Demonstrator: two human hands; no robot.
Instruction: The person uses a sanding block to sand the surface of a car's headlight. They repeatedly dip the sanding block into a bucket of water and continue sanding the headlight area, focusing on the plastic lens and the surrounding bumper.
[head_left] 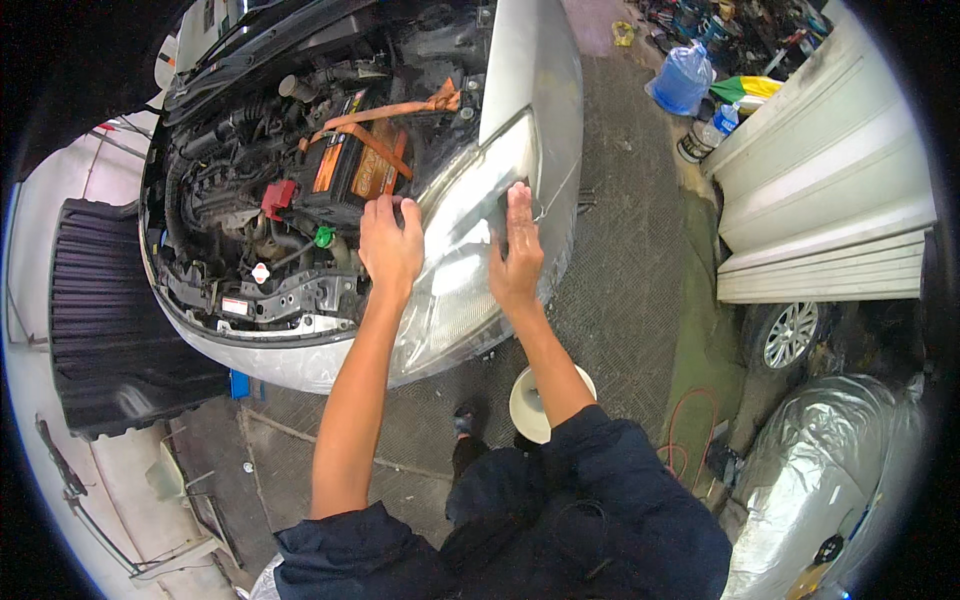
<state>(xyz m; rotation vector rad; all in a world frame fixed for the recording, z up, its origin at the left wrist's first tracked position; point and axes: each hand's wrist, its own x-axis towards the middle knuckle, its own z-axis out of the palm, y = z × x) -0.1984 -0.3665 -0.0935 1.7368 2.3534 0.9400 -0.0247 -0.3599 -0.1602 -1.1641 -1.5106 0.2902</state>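
A large clear headlight (458, 262) on the silver car in front of me looks wet and partly hazy. My right hand (518, 255) presses on the lens with its fingers held together and pointing away from me. A dark patch shows between its thumb and fingers; whether this is a thin piece under them or a reflection, I cannot tell. At the headlight's inner edge, beside the engine bay, my left hand (392, 242) rests with bent fingers hooked over the rim. Its fingertips are partly hidden.
The open engine bay (240, 215) holds a strapped battery (362, 160). Below the bumper stands a pale bucket (530, 405), close to my legs. A black ribbed liner (110, 310) leans at left. Blue bags (684, 80), white panels (820, 150) and a plastic-covered car (815, 480) lie right.
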